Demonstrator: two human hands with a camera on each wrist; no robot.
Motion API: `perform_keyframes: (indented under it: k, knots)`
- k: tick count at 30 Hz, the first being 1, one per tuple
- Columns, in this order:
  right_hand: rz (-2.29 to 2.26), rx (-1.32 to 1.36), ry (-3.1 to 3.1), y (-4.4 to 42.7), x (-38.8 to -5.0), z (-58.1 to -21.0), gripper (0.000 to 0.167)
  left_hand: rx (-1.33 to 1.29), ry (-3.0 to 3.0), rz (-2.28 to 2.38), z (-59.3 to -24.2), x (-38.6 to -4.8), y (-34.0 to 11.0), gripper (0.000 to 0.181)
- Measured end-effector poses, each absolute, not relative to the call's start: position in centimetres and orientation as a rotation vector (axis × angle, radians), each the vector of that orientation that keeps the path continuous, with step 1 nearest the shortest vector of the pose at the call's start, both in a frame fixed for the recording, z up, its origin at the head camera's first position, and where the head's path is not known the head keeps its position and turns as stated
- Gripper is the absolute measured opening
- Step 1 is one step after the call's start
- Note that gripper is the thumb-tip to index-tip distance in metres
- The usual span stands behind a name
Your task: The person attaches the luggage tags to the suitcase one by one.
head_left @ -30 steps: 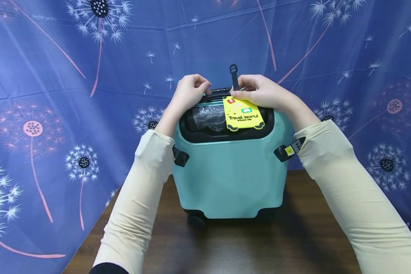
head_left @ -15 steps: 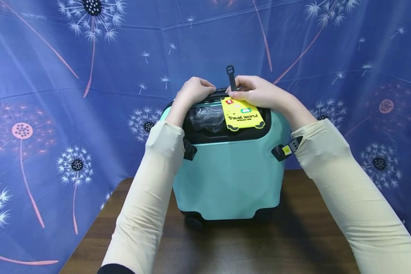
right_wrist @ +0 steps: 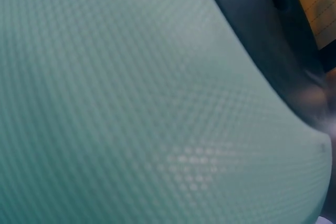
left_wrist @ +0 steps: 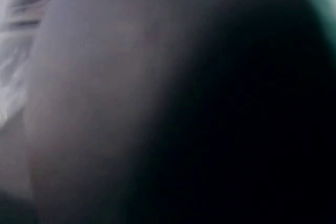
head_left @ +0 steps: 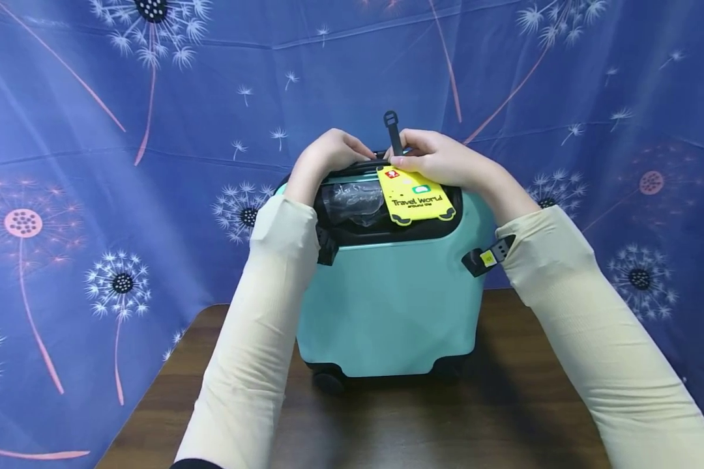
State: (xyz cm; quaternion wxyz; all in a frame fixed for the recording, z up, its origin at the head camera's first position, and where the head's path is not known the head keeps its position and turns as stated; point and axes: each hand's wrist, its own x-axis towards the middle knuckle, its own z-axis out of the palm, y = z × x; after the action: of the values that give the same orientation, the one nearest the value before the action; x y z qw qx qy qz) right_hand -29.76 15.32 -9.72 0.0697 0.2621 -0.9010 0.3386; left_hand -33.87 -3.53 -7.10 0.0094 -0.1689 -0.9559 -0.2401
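A teal suitcase (head_left: 387, 306) stands upright, its black recessed top facing me. Over the recess hangs a yellow luggage tag (head_left: 415, 195) reading "Travel World". My right hand (head_left: 446, 156) pinches the tag's black strap (head_left: 393, 133) at its base, and the buckle end sticks up. Bent at the wrist, my left hand (head_left: 331, 153) reaches to the suitcase's top handle area, its fingertips close to the right hand's; what they touch is hidden. The right wrist view shows the teal shell (right_wrist: 131, 103) close up; the left wrist view is mostly dark blur.
The suitcase rests on a brown wooden table (head_left: 387, 430). Behind it hangs a blue cloth (head_left: 340, 78) with dandelion prints. Clear crumpled plastic (head_left: 352, 200) lies in the recess left of the tag. Black wheels (head_left: 328, 383) show at the base.
My left hand has moved right along the suitcase top, closer to the right hand. The right hand keeps its hold on the strap. The whole view has shifted slightly.
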Motion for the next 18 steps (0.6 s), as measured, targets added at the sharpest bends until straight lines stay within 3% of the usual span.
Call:
perform_keyframes:
  k: [5, 18]
  knots:
    - [1.042, 0.777, -2.698, 15.1, -29.9, -9.8, 0.025, -0.443, -2.938, -0.904, -7.5, -33.9, -3.6, 0.031]
    - [1.178, 0.721, -2.573, 15.4, -29.8, -10.0, 0.027, -0.545, -2.719, -1.377, -8.5, -33.9, -4.0, 0.035]
